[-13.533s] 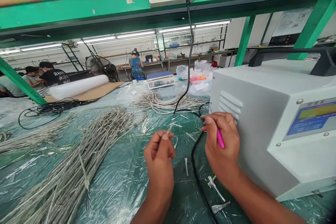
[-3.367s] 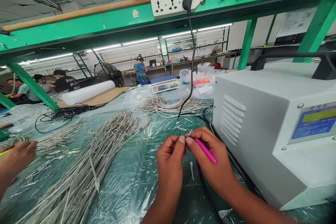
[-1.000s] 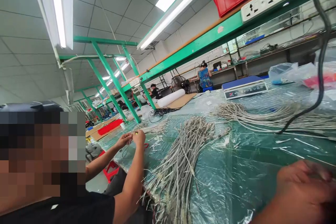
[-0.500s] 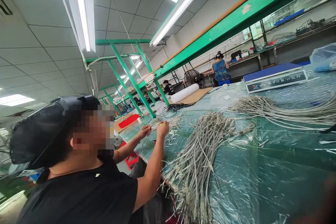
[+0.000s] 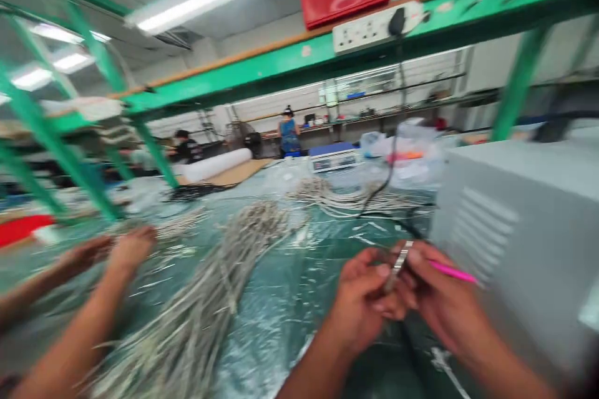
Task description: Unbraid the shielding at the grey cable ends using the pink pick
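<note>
One narrow, blurred silver strip (image 5: 399,266) stands between left hand (image 5: 362,300) and right hand (image 5: 444,299).

The right hand (image 5: 449,305) is hemmed in on its right by the grey machine housing (image 5: 515,230), which stands just beside it. Passage is left over the plastic sheeting (image 5: 281,349) between the left hand (image 5: 360,302) and the large wire bundle (image 5: 196,299). Farther forward, the way is crossed by a second wire bundle (image 5: 355,196) and the hanging black power cord (image 5: 390,156), while a co-worker's hands (image 5: 131,243) are reached beyond the large bundle.
</note>
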A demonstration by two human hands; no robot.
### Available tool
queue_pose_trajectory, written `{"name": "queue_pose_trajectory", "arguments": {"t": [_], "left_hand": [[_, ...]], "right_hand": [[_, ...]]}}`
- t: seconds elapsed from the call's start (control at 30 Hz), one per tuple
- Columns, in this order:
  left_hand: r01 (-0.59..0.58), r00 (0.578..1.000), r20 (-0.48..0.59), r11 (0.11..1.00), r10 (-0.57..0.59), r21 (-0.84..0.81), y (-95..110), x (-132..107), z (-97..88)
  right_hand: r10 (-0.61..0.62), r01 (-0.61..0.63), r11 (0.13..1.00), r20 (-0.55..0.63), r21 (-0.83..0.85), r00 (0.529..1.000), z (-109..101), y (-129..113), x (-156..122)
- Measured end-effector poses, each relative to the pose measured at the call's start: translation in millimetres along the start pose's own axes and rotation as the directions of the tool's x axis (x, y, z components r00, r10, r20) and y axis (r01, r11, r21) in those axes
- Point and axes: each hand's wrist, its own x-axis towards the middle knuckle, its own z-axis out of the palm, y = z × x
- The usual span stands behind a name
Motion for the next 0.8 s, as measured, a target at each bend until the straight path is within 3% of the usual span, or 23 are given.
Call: {"name": "queue_pose_trajectory", "arguments": {"t": [0.17, 0.53, 0.8], "left_hand": [[0.017, 0.996, 0.088, 0.999, -0.015, -0.029, 10.7, -1.9, -0.4], [-0.009, 1.0, 0.007, 0.997, 0.009, -0.082, 11.8, -4.3, 2.5], [0.003, 0.999, 0.038, 0.999, -0.001, -0.051, 11.2, -4.1, -0.6]], "right_hand": [[-0.063, 0.062, 0.998, 0.031, 0.009, 0.998, 5.1, 0.1, 5.9], [-0.11, 0.109, 0.993, -0.01, -0.041, 0.994, 6.3, -0.8, 5.7], [-0.11, 0.114, 0.985, 0.038, -0.129, 0.993, 6.8, -4.4, 3.6]]}}
